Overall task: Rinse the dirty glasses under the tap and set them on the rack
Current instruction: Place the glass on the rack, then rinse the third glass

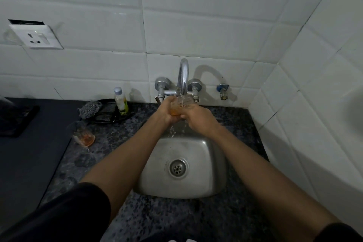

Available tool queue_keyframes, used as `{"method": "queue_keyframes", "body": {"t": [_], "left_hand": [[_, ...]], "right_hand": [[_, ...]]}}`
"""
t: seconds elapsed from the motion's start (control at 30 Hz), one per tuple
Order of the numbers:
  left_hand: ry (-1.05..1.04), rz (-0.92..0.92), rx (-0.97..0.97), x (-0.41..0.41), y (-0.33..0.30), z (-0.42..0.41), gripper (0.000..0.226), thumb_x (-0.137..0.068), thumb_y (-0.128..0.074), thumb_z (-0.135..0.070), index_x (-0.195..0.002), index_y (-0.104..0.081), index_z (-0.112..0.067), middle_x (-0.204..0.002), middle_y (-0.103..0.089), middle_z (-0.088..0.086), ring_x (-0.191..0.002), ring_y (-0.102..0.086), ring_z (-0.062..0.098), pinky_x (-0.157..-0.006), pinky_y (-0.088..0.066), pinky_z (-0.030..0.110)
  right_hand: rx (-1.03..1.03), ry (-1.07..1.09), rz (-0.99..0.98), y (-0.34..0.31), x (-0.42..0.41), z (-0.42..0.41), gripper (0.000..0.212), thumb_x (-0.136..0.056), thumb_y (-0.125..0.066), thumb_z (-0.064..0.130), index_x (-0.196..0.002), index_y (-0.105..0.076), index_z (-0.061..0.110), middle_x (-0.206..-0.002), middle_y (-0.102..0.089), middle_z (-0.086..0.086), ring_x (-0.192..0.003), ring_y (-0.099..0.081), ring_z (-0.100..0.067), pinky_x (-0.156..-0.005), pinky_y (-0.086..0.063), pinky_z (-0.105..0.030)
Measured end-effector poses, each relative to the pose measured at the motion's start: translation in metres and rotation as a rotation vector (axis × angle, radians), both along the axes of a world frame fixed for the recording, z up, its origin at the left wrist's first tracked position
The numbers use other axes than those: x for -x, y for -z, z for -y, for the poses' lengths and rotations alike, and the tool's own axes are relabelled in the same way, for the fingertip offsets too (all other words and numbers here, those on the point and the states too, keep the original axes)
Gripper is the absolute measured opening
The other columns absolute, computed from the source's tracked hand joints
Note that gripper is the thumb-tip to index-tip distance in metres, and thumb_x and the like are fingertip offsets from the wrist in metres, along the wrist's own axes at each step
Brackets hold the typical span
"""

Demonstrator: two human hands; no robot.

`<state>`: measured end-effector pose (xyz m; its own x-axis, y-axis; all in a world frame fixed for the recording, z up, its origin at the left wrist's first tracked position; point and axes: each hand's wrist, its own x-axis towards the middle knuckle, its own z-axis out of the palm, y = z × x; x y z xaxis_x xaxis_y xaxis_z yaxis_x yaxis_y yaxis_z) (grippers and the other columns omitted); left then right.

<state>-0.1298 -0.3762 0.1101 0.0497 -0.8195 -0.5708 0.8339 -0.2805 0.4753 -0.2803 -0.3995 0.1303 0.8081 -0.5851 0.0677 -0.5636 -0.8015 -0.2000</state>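
Under the chrome tap (183, 74) I hold a small clear glass (176, 108) with orange liquid in its bottom. My left hand (167, 111) wraps the glass from the left. My right hand (198, 118) grips it from the right. Water runs from the spout into the glass and spills down into the steel sink (208, 163). A second dirty glass (83, 133) with orange residue stands on the dark granite counter to the left of the sink. No rack shows in this view.
A black plate (110, 112) behind the second glass carries a scrubber (89, 110) and a small bottle (120, 101). A dark mat (29, 155) covers the counter's left side. White tiled walls close the back and right. A socket (36, 37) sits on the left wall.
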Motion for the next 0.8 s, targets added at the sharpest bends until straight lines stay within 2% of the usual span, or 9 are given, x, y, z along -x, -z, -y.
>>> {"method": "queue_keyframes", "body": {"t": [0.07, 0.13, 0.2, 0.27, 0.4, 0.5, 0.57, 0.7, 0.8], "left_hand": [[-0.017, 0.021, -0.014, 0.003, -0.003, -0.001, 0.043, -0.106, -0.037, -0.025, -0.082, -0.065, -0.003, -0.07, -0.064, 0.007, -0.056, -0.065, 0.019, -0.048, -0.055, 0.026], [0.004, 0.031, 0.014, 0.004, 0.0, -0.003, 0.055, -0.106, -0.036, -0.019, -0.065, -0.067, -0.001, -0.059, -0.063, 0.008, -0.049, -0.065, 0.019, -0.045, -0.054, 0.024], [0.02, 0.024, 0.031, 0.002, 0.003, -0.007, 0.056, -0.106, -0.037, -0.021, -0.065, -0.069, -0.002, -0.061, -0.065, 0.007, -0.054, -0.067, 0.019, -0.051, -0.057, 0.025], [0.042, 0.037, -0.007, -0.004, 0.002, -0.008, 0.041, -0.102, -0.045, -0.031, -0.081, -0.07, -0.006, -0.074, -0.067, 0.005, -0.067, -0.067, 0.018, -0.064, -0.058, 0.027], [0.106, 0.125, -0.092, -0.013, 0.004, -0.006, 0.035, -0.097, -0.053, -0.044, -0.099, -0.072, -0.014, -0.088, -0.07, 0.004, -0.081, -0.066, 0.02, -0.079, -0.051, 0.032], [0.099, 0.125, -0.078, -0.006, 0.0, -0.007, 0.038, -0.102, -0.049, -0.035, -0.09, -0.072, -0.008, -0.083, -0.069, 0.006, -0.081, -0.065, 0.019, -0.081, -0.052, 0.031], [0.102, 0.141, -0.089, -0.002, 0.004, -0.008, 0.039, -0.102, -0.048, -0.032, -0.085, -0.071, -0.006, -0.08, -0.07, 0.007, -0.077, -0.068, 0.021, -0.072, -0.058, 0.034], [0.105, 0.096, -0.052, -0.001, 0.003, -0.012, 0.028, -0.098, -0.051, -0.028, -0.085, -0.066, -0.008, -0.075, -0.066, 0.003, -0.067, -0.064, 0.016, -0.057, -0.054, 0.027], [0.1, 0.16, -0.074, -0.005, 0.001, -0.007, 0.019, -0.088, -0.057, -0.024, -0.083, -0.067, -0.008, -0.078, -0.064, 0.005, -0.071, -0.062, 0.02, -0.066, -0.052, 0.031]], "right_hand": [[-0.247, 0.093, 0.213, -0.005, -0.011, -0.009, 0.026, -0.107, -0.054, 0.031, -0.126, -0.068, 0.021, -0.111, -0.071, -0.004, -0.091, -0.069, -0.02, -0.081, -0.059, -0.042], [-0.422, 0.211, 0.339, -0.01, -0.025, -0.016, 0.032, -0.11, -0.048, 0.032, -0.118, -0.069, 0.009, -0.102, -0.069, -0.008, -0.074, -0.068, -0.017, -0.067, -0.061, -0.036], [-0.318, 0.21, 0.313, -0.012, -0.029, -0.017, 0.032, -0.11, -0.048, 0.033, -0.12, -0.069, 0.011, -0.11, -0.069, -0.011, -0.08, -0.069, -0.02, -0.076, -0.062, -0.039], [-0.191, 0.122, 0.16, -0.011, -0.023, -0.015, 0.03, -0.107, -0.051, 0.031, -0.131, -0.066, 0.022, -0.121, -0.069, -0.007, -0.097, -0.069, -0.023, -0.088, -0.059, -0.043], [-0.064, 0.054, -0.027, -0.001, -0.007, -0.01, 0.057, -0.094, -0.062, 0.008, -0.145, -0.053, 0.033, -0.118, -0.068, 0.0, -0.093, -0.069, -0.022, -0.082, -0.061, -0.041], [-0.353, 0.151, 0.185, -0.001, -0.013, -0.016, 0.03, -0.102, -0.057, 0.021, -0.131, -0.067, 0.023, -0.118, -0.072, -0.005, -0.102, -0.071, -0.025, -0.09, -0.061, -0.047], [-0.543, 0.224, 0.248, -0.006, -0.022, -0.021, 0.029, -0.109, -0.049, 0.03, -0.125, -0.067, 0.014, -0.109, -0.072, -0.009, -0.088, -0.074, -0.026, -0.08, -0.064, -0.048], [-0.228, 0.096, 0.058, -0.014, -0.017, -0.022, 0.03, -0.107, -0.047, 0.021, -0.133, -0.062, 0.018, -0.118, -0.07, -0.012, -0.101, -0.07, -0.029, -0.089, -0.058, -0.048], [-0.131, 0.027, -0.107, -0.013, -0.006, -0.024, 0.05, -0.101, -0.034, 0.027, -0.148, -0.051, 0.029, -0.142, -0.06, -0.008, -0.115, -0.066, -0.032, -0.095, -0.055, -0.041]]}}
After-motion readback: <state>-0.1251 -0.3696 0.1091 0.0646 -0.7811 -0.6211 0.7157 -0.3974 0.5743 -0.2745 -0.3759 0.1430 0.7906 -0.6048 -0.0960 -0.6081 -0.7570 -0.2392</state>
